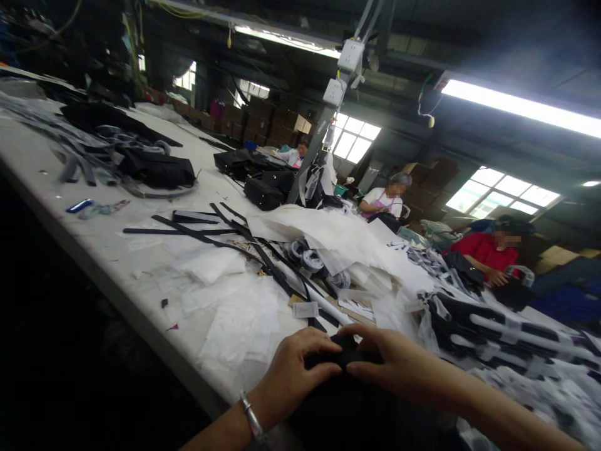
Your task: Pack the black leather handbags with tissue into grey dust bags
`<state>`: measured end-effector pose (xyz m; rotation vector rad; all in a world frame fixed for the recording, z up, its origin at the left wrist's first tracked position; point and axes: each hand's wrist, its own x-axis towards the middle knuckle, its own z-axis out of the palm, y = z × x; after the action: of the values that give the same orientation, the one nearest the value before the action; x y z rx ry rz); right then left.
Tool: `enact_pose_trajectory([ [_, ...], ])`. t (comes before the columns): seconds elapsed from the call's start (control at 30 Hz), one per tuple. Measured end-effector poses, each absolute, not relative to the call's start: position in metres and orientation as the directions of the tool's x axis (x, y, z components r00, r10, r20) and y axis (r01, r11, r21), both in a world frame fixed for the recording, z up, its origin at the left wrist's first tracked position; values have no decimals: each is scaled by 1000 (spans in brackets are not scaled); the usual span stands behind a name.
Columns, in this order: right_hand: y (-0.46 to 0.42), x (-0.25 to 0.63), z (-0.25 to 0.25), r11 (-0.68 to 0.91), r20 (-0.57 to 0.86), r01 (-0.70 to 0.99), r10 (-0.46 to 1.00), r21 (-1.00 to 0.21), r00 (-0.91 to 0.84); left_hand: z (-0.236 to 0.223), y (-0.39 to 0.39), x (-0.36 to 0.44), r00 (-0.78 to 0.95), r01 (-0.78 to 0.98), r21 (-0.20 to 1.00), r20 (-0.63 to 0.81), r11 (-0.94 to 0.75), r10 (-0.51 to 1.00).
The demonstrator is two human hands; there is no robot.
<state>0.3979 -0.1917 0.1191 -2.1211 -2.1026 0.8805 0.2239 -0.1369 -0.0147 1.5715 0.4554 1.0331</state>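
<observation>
My left hand (305,360), with a silver bangle at the wrist, pinches the upper edge of a black bag (347,407) at the bottom middle. From the other side my right hand (380,357) grips the same edge, its thumb and fingers close to those of my left. The lower part of the bag is dark and runs out of view. Just beyond my hands lie black straps (272,269) and a small clear packet (305,309). Thin white sheets (244,326) lie on the table to the left of my hands.
The long white table (107,244) carries finished-looking black bags (265,188), a pile of white paper (328,228) and wrapped straps (511,329) at right. A pair of snips (106,208) lies near the left edge. A metal post rises mid-table. Several people work along the far side.
</observation>
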Motion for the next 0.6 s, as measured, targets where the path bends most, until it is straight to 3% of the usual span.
enact_pose_trajectory([
  [0.27, -184, 404, 103, -356, -556, 695, 828, -625, -76, -20, -147, 220, 513, -267, 947, 298, -180, 805],
  [0.6, -187, 394, 97, -453, -544, 620, 837, -641, 48, -23, -150, 224, 497, -293, 947, 267, -130, 826],
])
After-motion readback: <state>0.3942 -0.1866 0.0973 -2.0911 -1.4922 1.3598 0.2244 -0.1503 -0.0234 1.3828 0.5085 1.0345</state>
